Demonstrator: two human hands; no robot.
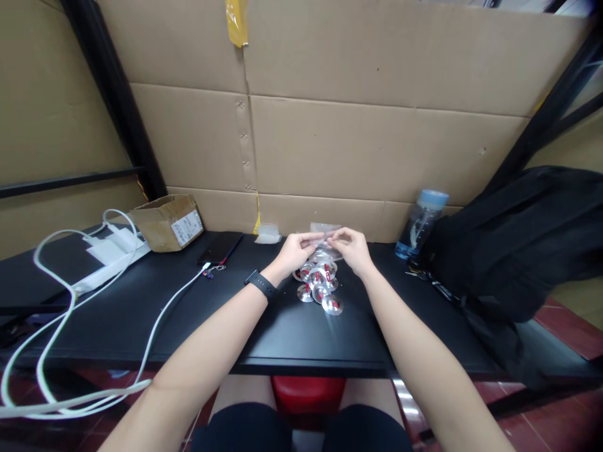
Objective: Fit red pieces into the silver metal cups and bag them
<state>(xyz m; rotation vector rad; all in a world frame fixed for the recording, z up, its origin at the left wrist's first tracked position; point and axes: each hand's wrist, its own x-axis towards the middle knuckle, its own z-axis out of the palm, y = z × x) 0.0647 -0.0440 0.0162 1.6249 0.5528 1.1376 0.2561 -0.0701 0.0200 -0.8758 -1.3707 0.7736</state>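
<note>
Both hands meet over a clear plastic bag [325, 228] near the back of the black table. My left hand [298, 252], with a dark watch on its wrist, pinches the bag's left side. Pinched on the right side of the bag is my right hand [351, 248]. Shiny round metal discs with red marks [333, 305] lie in a loose pile just below the hands. More silvery pieces show through the plastic under the fingers, partly hidden.
On the black table [292, 342], a cardboard box [164, 225], power strip [113, 267], white cables and dark phone [220, 248] lie left. A small clear packet [268, 234] sits behind. To the right are a water bottle [421, 224], keys and black backpack [513, 245].
</note>
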